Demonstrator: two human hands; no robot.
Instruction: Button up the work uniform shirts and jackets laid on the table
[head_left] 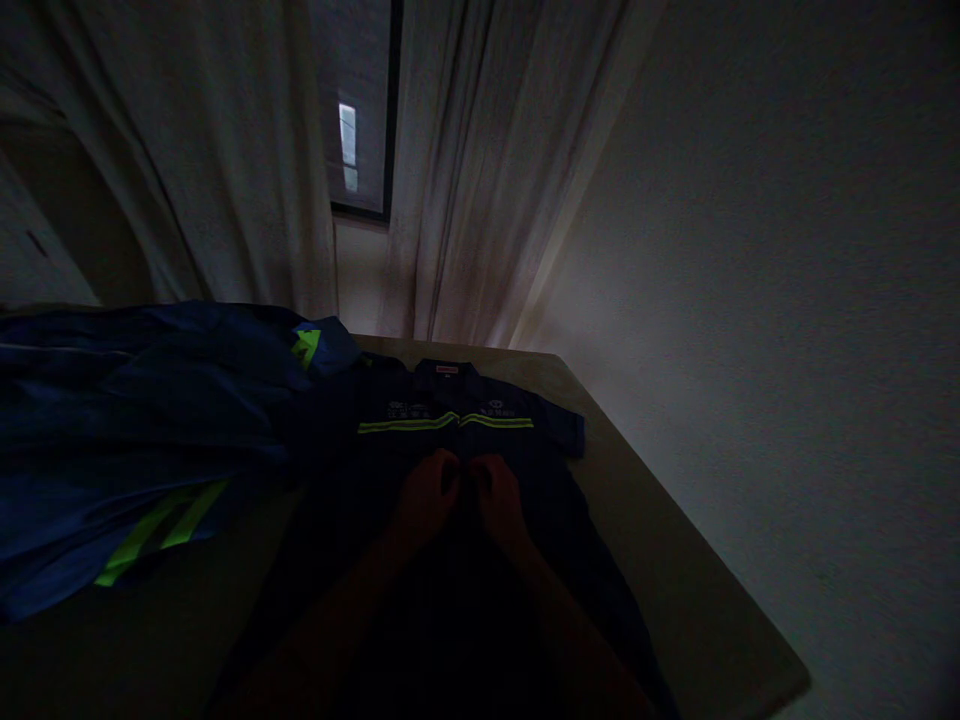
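A dark blue short-sleeved work shirt (551, 425) lies spread face up, its collar away from me and a yellow-green stripe across the chest. Just below that stripe, at the front opening, my left hand (433, 490) is closed with its fingers curled on the cloth. Close beside it my right hand (495, 490) is closed in the same way, pinching the other side of the front. The light is very dim, so the fingertips and any button between them are hidden in shadow.
More blue work clothing (150, 400) with yellow-green strips lies heaped at the left. Beneath everything is a pale flat surface (660, 540) with a rounded corner, beside a wall (750, 300). Curtains (487, 180) and a narrow window (352, 120) stand behind.
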